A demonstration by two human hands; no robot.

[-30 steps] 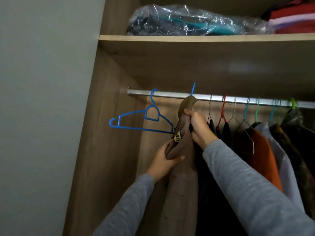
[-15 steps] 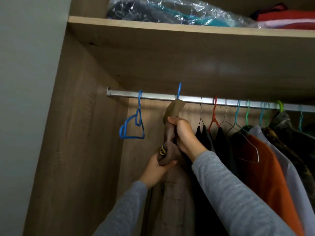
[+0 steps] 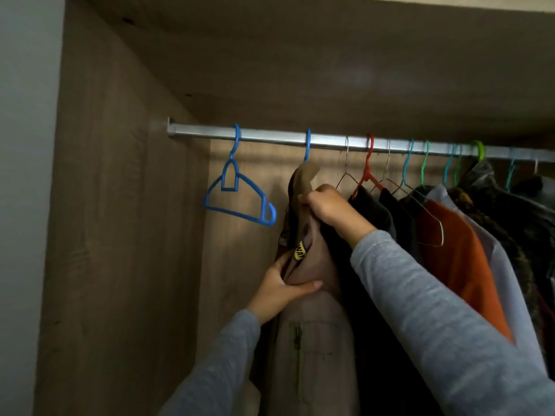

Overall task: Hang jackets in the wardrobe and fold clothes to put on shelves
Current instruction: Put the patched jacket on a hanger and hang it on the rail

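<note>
A tan-brown jacket [image 3: 312, 325] hangs from a blue hanger hook [image 3: 307, 144] on the metal rail [image 3: 270, 136]. My right hand [image 3: 329, 205] grips the jacket's collar just below the hook. Lower down, my left hand [image 3: 280, 288] holds the shoulder fabric beside a yellow label [image 3: 299, 250]. The hanger's body is hidden inside the jacket.
An empty blue hanger [image 3: 238, 190] hangs on the rail to the left, near the wardrobe's side wall [image 3: 120, 235]. To the right hang several garments, among them a black one [image 3: 375, 214] and an orange one [image 3: 456, 259]. The shelf underside [image 3: 330, 55] is above.
The jacket's hook now sits on the rail. The empty blue hanger has swung round. The view has dropped, so the top shelf's contents are out of sight.
</note>
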